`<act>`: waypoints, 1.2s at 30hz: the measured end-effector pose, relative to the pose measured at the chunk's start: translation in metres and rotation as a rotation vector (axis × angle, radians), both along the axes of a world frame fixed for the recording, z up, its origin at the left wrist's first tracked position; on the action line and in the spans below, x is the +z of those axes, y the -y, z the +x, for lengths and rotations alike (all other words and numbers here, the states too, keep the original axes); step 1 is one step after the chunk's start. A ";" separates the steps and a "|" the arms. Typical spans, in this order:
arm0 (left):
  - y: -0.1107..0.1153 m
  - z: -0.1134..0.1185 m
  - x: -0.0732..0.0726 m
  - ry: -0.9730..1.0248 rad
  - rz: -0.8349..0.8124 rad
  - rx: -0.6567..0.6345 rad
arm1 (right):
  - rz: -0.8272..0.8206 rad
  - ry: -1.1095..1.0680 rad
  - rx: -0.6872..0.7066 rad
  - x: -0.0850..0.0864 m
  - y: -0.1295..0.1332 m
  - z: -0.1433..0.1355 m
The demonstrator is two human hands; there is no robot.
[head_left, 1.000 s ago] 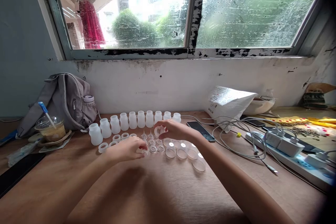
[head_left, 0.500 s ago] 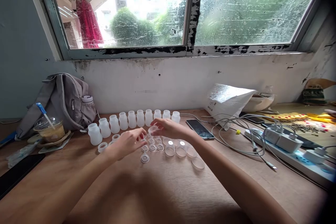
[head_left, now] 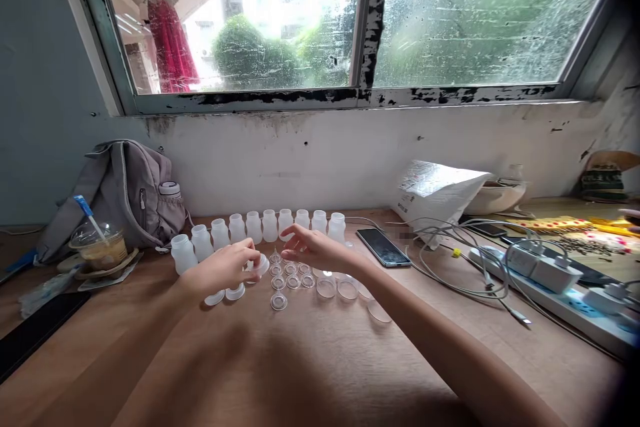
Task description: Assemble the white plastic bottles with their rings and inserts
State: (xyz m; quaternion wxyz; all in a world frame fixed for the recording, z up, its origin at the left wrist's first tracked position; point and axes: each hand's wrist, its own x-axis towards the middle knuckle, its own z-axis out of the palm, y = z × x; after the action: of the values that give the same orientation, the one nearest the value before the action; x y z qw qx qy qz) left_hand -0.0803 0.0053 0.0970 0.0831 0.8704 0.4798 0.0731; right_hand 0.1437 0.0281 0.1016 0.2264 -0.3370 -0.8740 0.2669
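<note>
My left hand [head_left: 225, 267] is closed on a small whitish translucent cap [head_left: 259, 266], held just above the table. My right hand [head_left: 320, 250] hovers to its right, fingers apart and nothing visible in them. Beneath and between the hands lie several small clear ringed plastic pieces [head_left: 279, 301]. Larger clear cups [head_left: 347, 289] are grouped near my right wrist. Close to my left hand are two white rings [head_left: 235, 292], partly covered by it. Behind both hands stands a row of several frosted white bottles [head_left: 236, 230] with open tops.
On the left are a grey backpack [head_left: 135, 193], an iced drink cup [head_left: 103, 247] and a black flat device [head_left: 40, 330]. To the right lie a phone [head_left: 383, 247], tangled white cables [head_left: 445, 267], a power strip [head_left: 530, 280] and a silvery-white bag [head_left: 440, 190].
My left hand now holds the whitish cap; half a second ago its fingers held nothing visible. My right hand no longer has the clear piece that was at its fingertips, and its fingers have spread.
</note>
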 end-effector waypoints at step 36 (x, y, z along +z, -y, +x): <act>-0.023 -0.009 -0.027 -0.192 -0.144 0.066 | 0.104 0.415 -0.157 -0.023 -0.024 0.011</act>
State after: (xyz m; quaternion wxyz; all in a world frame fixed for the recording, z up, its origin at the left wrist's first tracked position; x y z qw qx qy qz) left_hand -0.0896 0.0281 0.0699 0.0965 0.8488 0.5180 -0.0428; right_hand 0.1551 0.0523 0.0783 0.0789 -0.4395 -0.8855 0.1282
